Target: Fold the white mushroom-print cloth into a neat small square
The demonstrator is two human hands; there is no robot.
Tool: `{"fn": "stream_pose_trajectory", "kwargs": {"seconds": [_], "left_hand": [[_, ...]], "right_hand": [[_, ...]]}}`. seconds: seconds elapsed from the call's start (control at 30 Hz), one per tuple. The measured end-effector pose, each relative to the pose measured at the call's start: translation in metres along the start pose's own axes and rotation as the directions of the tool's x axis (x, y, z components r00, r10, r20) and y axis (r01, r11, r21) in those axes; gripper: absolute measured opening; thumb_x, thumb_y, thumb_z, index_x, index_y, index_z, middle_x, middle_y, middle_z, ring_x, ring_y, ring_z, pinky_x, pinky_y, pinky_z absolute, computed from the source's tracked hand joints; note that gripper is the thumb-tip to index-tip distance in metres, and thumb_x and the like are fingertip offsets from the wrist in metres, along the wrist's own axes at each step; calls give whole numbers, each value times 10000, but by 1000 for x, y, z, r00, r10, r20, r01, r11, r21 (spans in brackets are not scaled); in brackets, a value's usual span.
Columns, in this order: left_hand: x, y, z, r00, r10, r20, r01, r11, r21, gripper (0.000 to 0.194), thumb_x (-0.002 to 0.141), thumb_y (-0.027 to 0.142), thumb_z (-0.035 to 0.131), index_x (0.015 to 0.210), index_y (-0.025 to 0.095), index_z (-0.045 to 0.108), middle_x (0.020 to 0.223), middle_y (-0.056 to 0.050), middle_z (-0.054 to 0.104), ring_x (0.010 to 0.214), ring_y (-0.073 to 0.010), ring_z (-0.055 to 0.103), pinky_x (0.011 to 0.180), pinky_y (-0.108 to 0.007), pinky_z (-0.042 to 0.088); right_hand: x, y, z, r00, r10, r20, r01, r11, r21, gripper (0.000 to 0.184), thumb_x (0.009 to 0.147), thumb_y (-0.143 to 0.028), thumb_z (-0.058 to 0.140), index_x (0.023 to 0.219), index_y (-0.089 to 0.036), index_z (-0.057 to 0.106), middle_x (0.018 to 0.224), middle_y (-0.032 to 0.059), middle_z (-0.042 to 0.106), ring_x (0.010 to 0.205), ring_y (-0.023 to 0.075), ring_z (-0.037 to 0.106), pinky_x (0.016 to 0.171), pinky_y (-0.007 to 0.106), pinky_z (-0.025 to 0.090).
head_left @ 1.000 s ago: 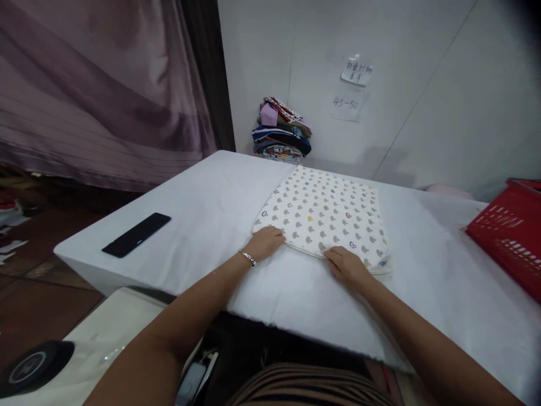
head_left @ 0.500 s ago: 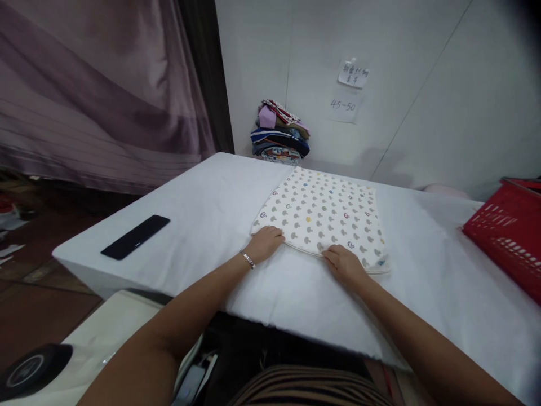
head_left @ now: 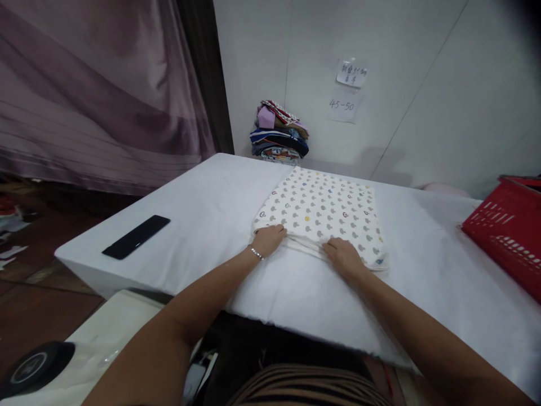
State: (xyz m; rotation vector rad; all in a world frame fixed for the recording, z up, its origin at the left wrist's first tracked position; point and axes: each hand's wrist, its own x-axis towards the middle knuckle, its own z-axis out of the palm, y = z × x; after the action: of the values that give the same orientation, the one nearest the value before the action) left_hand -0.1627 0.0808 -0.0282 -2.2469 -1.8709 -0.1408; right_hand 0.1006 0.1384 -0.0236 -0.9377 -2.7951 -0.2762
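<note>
Cloth (head_left: 323,208) on the table (head_left: 203,225): I see its near edge has just lifted, left hand (head_left: 269,241) and right hand (head_left: 344,257) nearly closed on it, though the pinch looks partly hidden.

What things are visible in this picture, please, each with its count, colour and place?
cloth: one, white with small grey and coloured prints, on the table
table: one, white, centre
flat slab: one, black, table's left part
basket: one, red, right edge
clothes pile: one, mixed colours, beyond the far edge
papers: two, white, on the wall
wall: one, pale grey, behind
curtain: one, dull purple, upper left
surface: one, cream, lower left
round object: one, black, on the surface
floor: reddish brown, left
small items under the table: count unclear
bracelet: one, silver, left wrist
striped garment: one, brown and black, bottom
left hand, right hand: one each, brown, cloth's near edge
</note>
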Motion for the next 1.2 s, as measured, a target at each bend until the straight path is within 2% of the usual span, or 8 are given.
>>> {"fn": "stream_pose_trajectory", "kwargs": {"seconds": [0.17,0.3,0.5,0.67,0.83,0.93,1.03,1.2], "left_hand": [[-9,-3,2,999,49,7,-49,999,16,224,893,128,353,916,170,571,950,-63,580,801,-165,562,641,-285,398],[2,-1,-14,997,-77,14,78,997,-23,221,903,178,349,931,169,568,984,-57,578,769,-154,574,655,-291,405],[6,7,-28,988,-119,99,126,990,-60,241,906,232,331,948,153,554,992,-74,556,727,-165,585,576,-280,388],[-2,12,-27,982,-155,105,162,985,-61,240,898,191,315,930,159,551,997,-71,547,703,-151,575,566,-269,375],[-3,15,-27,980,-177,86,182,982,-47,238,882,178,337,859,165,574,924,-79,585,808,-190,583,620,-280,385],[-5,15,-26,967,-219,131,230,970,-75,232,878,202,358,868,185,589,783,-54,624,759,-199,602,642,-294,391],[-7,15,-22,943,-309,122,325,935,-144,235,886,258,372,920,212,600,729,-34,651,713,-198,615,642,-295,395],[-10,17,-18,912,-400,96,406,840,-360,213,864,246,431,993,213,597,788,-13,690,763,-172,627,686,-275,413]], "right_hand": [[-9,-4,11,1000,-9,29,7,999,53,301,909,-167,364,1089,-189,605,980,82,608,903,193,507,726,276,354],[9,3,-10,984,138,108,-153,978,142,302,935,-257,338,1033,-204,618,960,67,607,823,168,548,658,251,362],[14,10,-31,964,99,245,-190,904,383,302,940,-295,318,1000,-204,600,964,46,646,860,168,579,734,254,393],[7,6,-21,959,79,272,-146,961,234,291,943,-275,299,1015,-219,576,974,36,634,834,172,565,681,262,372],[11,-3,-27,985,47,165,-35,996,-77,231,876,-119,364,848,-182,585,936,75,575,873,194,520,603,261,313],[12,-12,-36,967,136,214,-114,987,-115,224,840,-76,383,886,-185,573,957,76,558,746,156,539,554,255,288],[12,-19,-42,932,222,288,-225,974,-22,223,867,-118,369,875,-202,575,889,60,586,613,126,531,540,254,283],[11,-22,-40,918,262,299,-349,892,288,286,916,-244,347,782,-196,595,682,43,624,653,156,571,569,241,331]]}}
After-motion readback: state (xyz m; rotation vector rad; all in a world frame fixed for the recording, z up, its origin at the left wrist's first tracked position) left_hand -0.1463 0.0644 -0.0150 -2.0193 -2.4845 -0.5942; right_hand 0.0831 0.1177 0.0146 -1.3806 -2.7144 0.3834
